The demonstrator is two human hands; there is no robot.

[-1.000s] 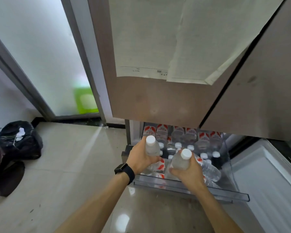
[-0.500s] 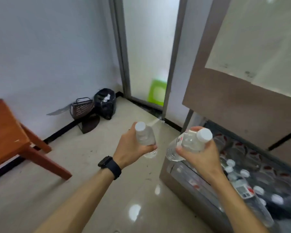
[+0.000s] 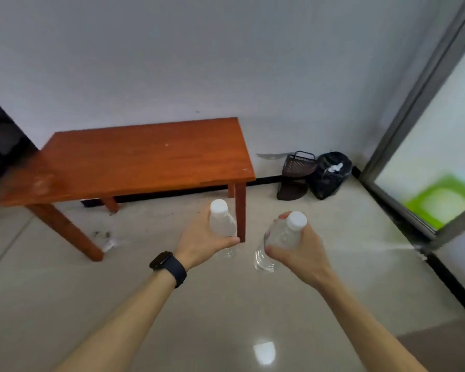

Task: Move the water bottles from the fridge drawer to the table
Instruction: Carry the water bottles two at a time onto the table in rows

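My left hand (image 3: 202,241), with a black watch on its wrist, grips a clear water bottle (image 3: 222,222) with a white cap, held nearly upright. In my right hand (image 3: 300,253) is a second clear water bottle (image 3: 278,238), tilted with its white cap up and to the right. Both are held over the floor, just in front of the near right leg of a low reddish wooden table (image 3: 145,159) that stands against the white wall. The tabletop is bare. The fridge drawer is out of view.
A dark basket (image 3: 297,165), a dark slipper (image 3: 291,190) and a black bag (image 3: 329,171) lie in the corner right of the table. A sliding glass door frame (image 3: 414,103) runs along the right. Glossy tiled floor lies between me and the table.
I lifted both bottles out of the fridge drawer and turned left; the fridge has left the view and the table now stands ahead.
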